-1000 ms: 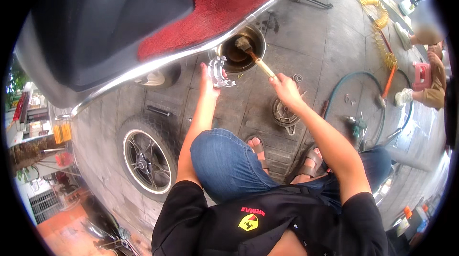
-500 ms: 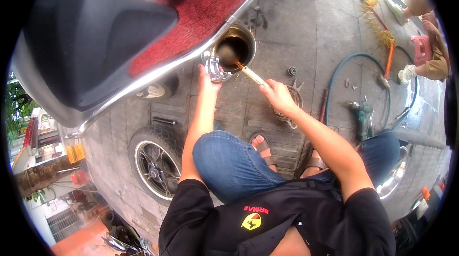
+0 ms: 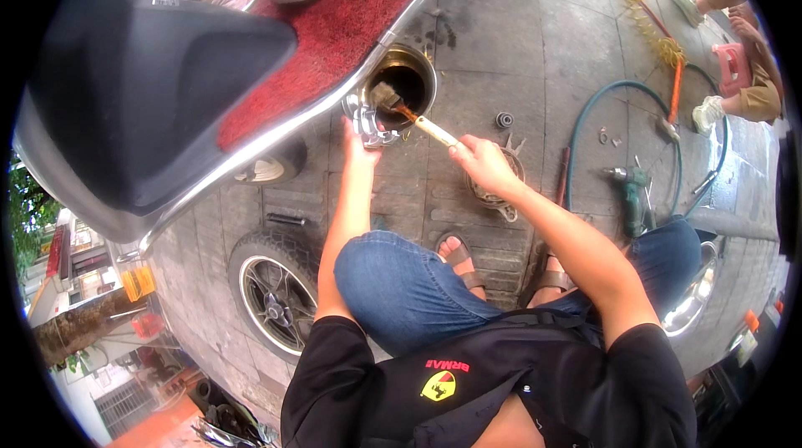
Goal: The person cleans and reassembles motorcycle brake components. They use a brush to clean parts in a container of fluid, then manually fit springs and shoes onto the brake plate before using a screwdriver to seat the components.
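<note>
A metal pot (image 3: 426,72) with dark liquid inside stands on the ground beside the scooter's edge. In my right hand (image 3: 483,162) is a paintbrush (image 3: 436,131) with a pale handle, its bristles over the near left part of the pot's mouth. My left hand (image 3: 357,145) is closed around a silvery metal part (image 3: 368,124) with curved lobes, held at the pot's near left rim. The fingers under that part are mostly hidden.
A scooter (image 3: 167,97) with a red floor mat (image 3: 317,47) fills the upper left. Near my feet lie a metal housing (image 3: 501,189), a small round part (image 3: 504,119) and a wheel (image 3: 271,289). To the right are a green drill (image 3: 633,196), a hose (image 3: 576,130) and a seated person.
The brush has shifted slightly left, and its bristles now show more plainly above the liquid. My left hand keeps its hold on the metal part. The whole view has shifted slightly.
</note>
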The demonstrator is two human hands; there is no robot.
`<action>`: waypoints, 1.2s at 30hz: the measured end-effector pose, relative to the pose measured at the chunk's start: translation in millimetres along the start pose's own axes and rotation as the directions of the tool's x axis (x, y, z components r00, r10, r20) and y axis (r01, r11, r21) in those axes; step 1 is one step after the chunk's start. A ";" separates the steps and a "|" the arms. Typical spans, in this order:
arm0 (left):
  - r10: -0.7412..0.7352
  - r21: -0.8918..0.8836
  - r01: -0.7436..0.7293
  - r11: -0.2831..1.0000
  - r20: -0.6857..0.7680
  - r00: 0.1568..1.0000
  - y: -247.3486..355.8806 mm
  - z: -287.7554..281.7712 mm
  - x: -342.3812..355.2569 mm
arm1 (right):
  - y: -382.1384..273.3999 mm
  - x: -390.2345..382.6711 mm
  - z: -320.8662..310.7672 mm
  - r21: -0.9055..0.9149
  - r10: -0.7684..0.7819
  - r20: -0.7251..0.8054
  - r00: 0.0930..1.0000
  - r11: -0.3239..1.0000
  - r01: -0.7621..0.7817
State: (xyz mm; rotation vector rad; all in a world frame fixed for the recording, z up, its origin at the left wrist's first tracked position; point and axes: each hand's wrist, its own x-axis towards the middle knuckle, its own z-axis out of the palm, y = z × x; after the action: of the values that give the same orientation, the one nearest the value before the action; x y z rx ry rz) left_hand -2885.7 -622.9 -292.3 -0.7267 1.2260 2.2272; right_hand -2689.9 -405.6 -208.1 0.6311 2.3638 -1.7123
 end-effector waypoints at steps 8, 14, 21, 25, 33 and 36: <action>0.198 0.311 -0.190 0.931 0.005 0.980 1.6 -7.0 5.2 | -8.6 3.4 -1.5 -0.032 0.042 -0.025 0.999 0.999 -0.042; 0.227 0.403 -0.201 0.893 -0.015 0.974 0.8 -9.3 11.8 | -15.4 0.5 11.5 -0.176 -0.015 0.004 1.000 0.984 0.016; 0.374 0.434 -0.333 0.837 -0.009 0.927 -3.3 2.4 8.8 | -21.9 -0.3 13.2 -0.267 -0.037 -0.005 0.999 0.963 0.034; 0.419 0.492 -0.366 0.790 0.003 0.908 0.4 3.7 8.0 | -19.6 -0.8 10.2 -0.142 -0.012 -0.039 0.999 0.990 0.007; 0.078 0.220 -0.118 0.968 0.184 0.980 -2.4 -9.8 -10.7 | 5.2 44.3 16.0 -0.216 0.115 -0.053 0.992 0.968 -0.124; 0.016 0.142 -0.057 0.988 0.272 0.962 -1.6 -11.5 -23.7 | 12.8 59.0 19.5 -0.287 0.110 -0.078 0.991 0.949 -0.128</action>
State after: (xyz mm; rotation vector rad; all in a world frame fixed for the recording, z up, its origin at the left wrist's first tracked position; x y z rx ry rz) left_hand -2864.7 -635.9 -282.9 -0.3304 1.2576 2.1502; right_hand -2739.9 -406.1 -247.2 0.7643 2.4947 -1.2773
